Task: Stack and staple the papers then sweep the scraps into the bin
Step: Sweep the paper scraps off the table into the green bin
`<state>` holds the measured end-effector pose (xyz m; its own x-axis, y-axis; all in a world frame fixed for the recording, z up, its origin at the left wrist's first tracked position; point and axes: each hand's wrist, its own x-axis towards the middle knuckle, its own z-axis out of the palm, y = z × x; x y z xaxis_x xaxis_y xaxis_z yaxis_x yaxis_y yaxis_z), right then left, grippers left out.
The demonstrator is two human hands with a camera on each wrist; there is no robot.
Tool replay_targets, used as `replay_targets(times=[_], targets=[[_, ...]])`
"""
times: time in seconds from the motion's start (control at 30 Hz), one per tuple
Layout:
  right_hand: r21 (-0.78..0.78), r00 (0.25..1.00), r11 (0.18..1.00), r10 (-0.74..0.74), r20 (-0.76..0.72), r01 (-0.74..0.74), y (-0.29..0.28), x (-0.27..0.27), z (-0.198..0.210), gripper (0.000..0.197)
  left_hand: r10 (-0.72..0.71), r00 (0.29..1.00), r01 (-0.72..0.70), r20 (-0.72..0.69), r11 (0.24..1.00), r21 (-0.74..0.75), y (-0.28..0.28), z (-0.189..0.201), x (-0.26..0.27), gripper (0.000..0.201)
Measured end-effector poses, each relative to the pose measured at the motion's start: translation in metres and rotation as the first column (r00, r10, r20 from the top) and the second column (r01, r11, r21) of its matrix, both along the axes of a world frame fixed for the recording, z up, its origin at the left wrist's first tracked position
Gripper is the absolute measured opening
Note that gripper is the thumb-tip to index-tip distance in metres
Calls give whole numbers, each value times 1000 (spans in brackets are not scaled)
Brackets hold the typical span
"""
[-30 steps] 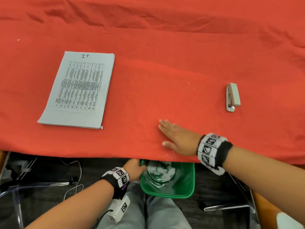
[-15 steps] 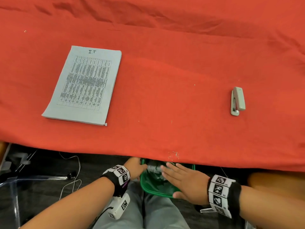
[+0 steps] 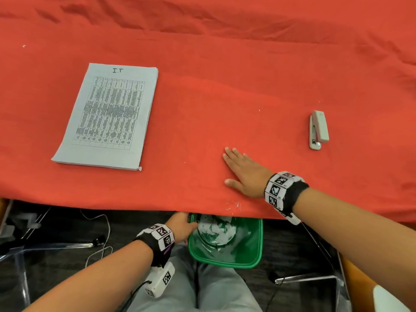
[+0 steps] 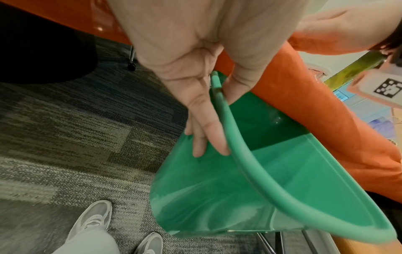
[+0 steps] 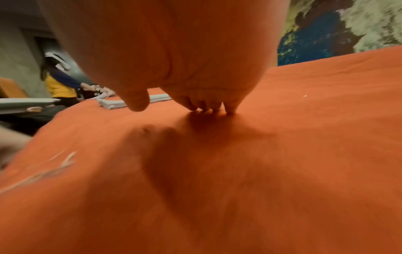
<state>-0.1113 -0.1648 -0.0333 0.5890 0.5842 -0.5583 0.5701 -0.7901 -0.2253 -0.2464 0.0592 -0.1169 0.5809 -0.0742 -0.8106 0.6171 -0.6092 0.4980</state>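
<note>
A stapled stack of printed papers (image 3: 108,118) lies on the red cloth at the left; its edge (image 5: 158,98) shows past my right thumb. The grey stapler (image 3: 318,129) lies at the right. My right hand (image 3: 242,170) rests flat, fingers straight, on the cloth near the front edge, fingertips (image 5: 208,108) touching it. A few thin scraps (image 3: 234,206) lie at the cloth's edge, just below that hand. My left hand (image 3: 183,224) grips the rim of the green bin (image 3: 247,255) under the table edge, thumb inside, fingers (image 4: 206,137) outside the wall (image 4: 195,197). White paper scraps (image 3: 217,229) lie in the bin.
The red cloth (image 3: 225,75) covers the whole table and is wrinkled at the back. Below the edge are my knees in grey trousers (image 3: 195,291), chair legs (image 3: 304,278), cables and carpet (image 4: 76,137). Another person (image 5: 60,82) sits beyond the table's far left.
My right hand went from the cloth down over the bin and is now back flat on the cloth, a little farther in. The left hand has kept hold of the bin.
</note>
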Motion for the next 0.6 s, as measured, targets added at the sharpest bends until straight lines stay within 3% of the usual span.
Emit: replay_targets(times=[0.27, 0.33, 0.37, 0.47, 0.6], targets=[[-44, 956, 961, 267, -121, -274, -26, -118, 2, 89, 19, 1000, -20, -12, 1000, -10, -1, 2, 0, 22], [-111, 945, 961, 221, -239, -253, -37, -139, 0, 89, 22, 999, -22, -25, 1000, -13, -2, 2, 0, 22], [-95, 945, 960, 238, -226, -264, -40, -144, -1, 85, 25, 999, -26, -26, 999, -20, -2, 0, 0, 23], [67, 938, 963, 268, -218, -260, -31, -130, 16, 74, 23, 999, -24, -25, 999, -26, 0, -5, -1, 29], [128, 998, 992, 28, -55, -21, -17, -62, 37, 71, 23, 1000, -23, -20, 1000, -20, 0, -13, -3, 32]])
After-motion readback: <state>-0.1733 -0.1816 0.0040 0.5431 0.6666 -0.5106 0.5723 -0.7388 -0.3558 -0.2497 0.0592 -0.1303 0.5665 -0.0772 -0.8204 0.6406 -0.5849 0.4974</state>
